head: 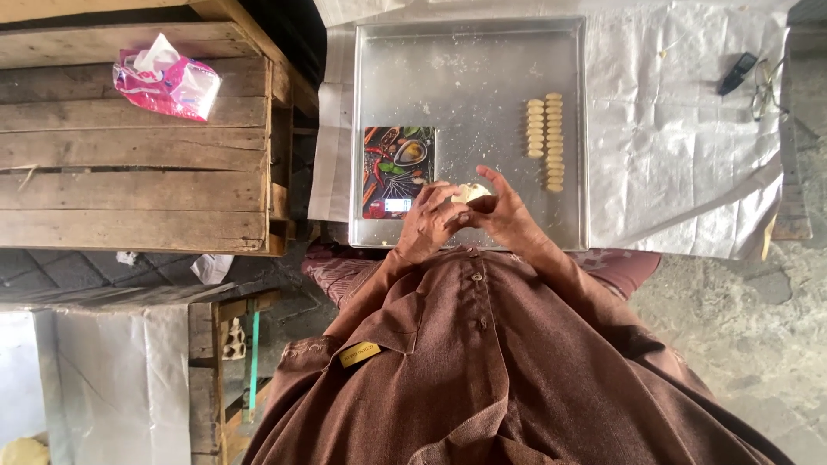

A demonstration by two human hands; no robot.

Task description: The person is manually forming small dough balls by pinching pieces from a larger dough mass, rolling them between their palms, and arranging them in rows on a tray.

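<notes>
Dough lump [470, 192] pinched between left hand [431, 222] and right hand [508, 215] over metal tray [465, 77], beside kitchen scale [398, 170]; 2 rows of shaped pieces [545, 142] done, tray mostly unfilled.

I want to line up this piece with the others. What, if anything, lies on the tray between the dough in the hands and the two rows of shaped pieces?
Nothing visible does. The dough lump sits between both hands, and bare tray separates it from the rows of pieces. The kitchen scale lies on the opposite side.
</notes>
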